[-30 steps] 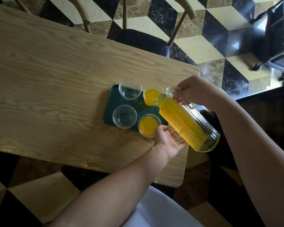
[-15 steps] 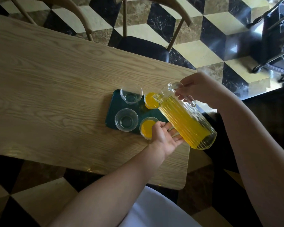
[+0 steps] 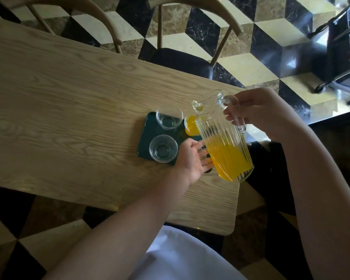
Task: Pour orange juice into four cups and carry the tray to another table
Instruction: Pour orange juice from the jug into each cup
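A dark green tray lies near the right end of the wooden table. On its left half stand two empty clear cups, one far and one near. A cup filled with orange juice at the far right is partly behind the pitcher. My right hand grips the handle of the ribbed glass pitcher, held almost upright above the tray's right edge and about half full of juice. My left hand rests with fingers spread on the tray's near right corner, hiding the cup there.
Two wooden chairs stand at the table's far side, one with a black seat and one further left. A dark metal cart is at the far right on the chequered floor. A dark surface lies to my right.
The pitcher has swung from a steep pouring tilt over the far right cup back to nearly upright. My left hand slid forward over the near right cup.
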A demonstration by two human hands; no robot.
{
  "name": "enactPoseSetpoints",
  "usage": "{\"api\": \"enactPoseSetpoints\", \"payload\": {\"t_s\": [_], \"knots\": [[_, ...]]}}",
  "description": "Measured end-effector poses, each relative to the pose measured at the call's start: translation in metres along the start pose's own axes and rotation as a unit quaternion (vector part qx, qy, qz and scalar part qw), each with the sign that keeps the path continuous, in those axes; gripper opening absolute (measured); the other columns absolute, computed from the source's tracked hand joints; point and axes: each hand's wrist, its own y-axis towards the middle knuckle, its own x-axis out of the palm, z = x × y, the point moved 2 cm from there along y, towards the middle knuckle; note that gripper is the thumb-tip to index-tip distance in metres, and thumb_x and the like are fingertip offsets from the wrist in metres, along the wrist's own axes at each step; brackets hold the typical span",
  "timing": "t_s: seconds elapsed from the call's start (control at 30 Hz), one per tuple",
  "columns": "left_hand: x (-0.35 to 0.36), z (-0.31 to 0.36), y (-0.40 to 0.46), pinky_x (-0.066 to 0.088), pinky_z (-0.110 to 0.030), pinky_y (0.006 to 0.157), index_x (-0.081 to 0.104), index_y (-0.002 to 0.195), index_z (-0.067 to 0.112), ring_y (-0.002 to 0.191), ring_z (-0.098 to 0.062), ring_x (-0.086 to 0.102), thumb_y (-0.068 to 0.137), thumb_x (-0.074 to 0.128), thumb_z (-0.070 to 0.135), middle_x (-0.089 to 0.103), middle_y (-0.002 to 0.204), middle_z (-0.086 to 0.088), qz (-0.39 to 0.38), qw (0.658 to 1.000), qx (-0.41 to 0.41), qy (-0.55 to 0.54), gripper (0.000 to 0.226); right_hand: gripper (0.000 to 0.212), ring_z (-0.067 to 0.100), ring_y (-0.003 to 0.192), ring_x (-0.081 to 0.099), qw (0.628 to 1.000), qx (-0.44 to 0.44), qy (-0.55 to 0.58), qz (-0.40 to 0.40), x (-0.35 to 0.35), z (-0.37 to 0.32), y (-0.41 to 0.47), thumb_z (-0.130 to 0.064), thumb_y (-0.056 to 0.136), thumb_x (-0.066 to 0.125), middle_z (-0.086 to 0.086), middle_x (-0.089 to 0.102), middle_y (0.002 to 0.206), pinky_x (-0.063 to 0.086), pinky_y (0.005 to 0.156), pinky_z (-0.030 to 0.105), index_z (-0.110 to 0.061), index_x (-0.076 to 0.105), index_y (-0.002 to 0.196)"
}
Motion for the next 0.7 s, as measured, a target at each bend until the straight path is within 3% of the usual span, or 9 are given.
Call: {"api": "enactPoseSetpoints", "payload": {"t_s": [0.1, 0.17, 0.33, 0.43, 0.53, 0.7], "knots": [[-0.007, 0.003, 0.000, 0.050, -0.048, 0.103, 0.059, 0.140, 0.010, 0.113, -0.034, 0.062, 0.098, 0.031, 0.030, 0.068, 0.123, -0.017, 0.011, 1.000, 0.011, -0.005, 0.054, 0.018, 0.030, 0.085, 0.073, 1.000, 0.001, -0.001, 0.006, 0.010, -0.007, -0.002, -0.005, 0.095, 0.066, 0.022, 0.076, 0.095, 0.060, 0.090, 0.053, 0.007, 0.072, 0.107], [-0.012, 0.006, -0.001, 0.051, -0.046, 0.097, 0.060, 0.138, 0.011, 0.110, -0.033, 0.063, 0.098, 0.031, 0.030, 0.070, 0.118, -0.015, 0.015, 1.000, 0.014, -0.008, 0.053, 0.017, 0.031, 0.085, 0.075, 1.000, 0.001, -0.013, 0.010, 0.019, -0.010, 0.000, -0.007, 0.095, 0.068, 0.017, 0.078, 0.091, 0.062, 0.087, 0.049, 0.003, 0.074, 0.106], [-0.022, 0.009, -0.003, 0.050, -0.044, 0.092, 0.065, 0.125, 0.011, 0.103, -0.032, 0.062, 0.097, 0.031, 0.029, 0.070, 0.109, -0.014, 0.016, 1.000, 0.008, -0.013, 0.047, 0.011, 0.013, 0.056, 0.060, 0.998, 0.011, -0.058, -0.001, 0.039, -0.018, 0.009, -0.007, 0.093, 0.069, 0.008, 0.073, 0.073, 0.052, 0.062, 0.032, 0.001, 0.075, 0.093], [-0.030, 0.010, -0.003, 0.049, -0.049, 0.098, 0.065, 0.126, 0.012, 0.104, -0.034, 0.062, 0.096, 0.032, 0.030, 0.070, 0.110, -0.015, 0.025, 1.000, -0.001, -0.009, 0.048, 0.011, 0.013, 0.057, 0.062, 0.997, 0.021, -0.071, -0.005, 0.049, -0.022, 0.014, -0.008, 0.093, 0.069, 0.010, 0.075, 0.077, 0.052, 0.060, 0.025, 0.000, 0.075, 0.090], [-0.037, 0.011, -0.003, 0.047, -0.052, 0.104, 0.060, 0.136, 0.011, 0.111, -0.038, 0.061, 0.095, 0.034, 0.030, 0.068, 0.121, -0.020, 0.033, 0.999, -0.012, 0.005, 0.052, 0.011, 0.016, 0.062, 0.067, 0.997, 0.041, -0.065, -0.002, 0.058, -0.024, 0.021, -0.009, 0.093, 0.070, 0.011, 0.075, 0.078, 0.055, 0.062, 0.027, 0.000, 0.075, 0.093], [-0.047, 0.014, -0.007, 0.049, -0.050, 0.101, 0.058, 0.141, 0.006, 0.111, -0.038, 0.062, 0.096, 0.033, 0.030, 0.069, 0.119, -0.019, 0.031, 0.999, -0.023, 0.010, 0.056, 0.012, -0.001, 0.042, 0.059, 0.994, 0.062, -0.091, -0.009, 0.070, -0.029, 0.028, -0.008, 0.094, 0.068, 0.005, 0.071, 0.070, 0.052, 0.050, 0.016, 0.002, 0.075, 0.090]]}}
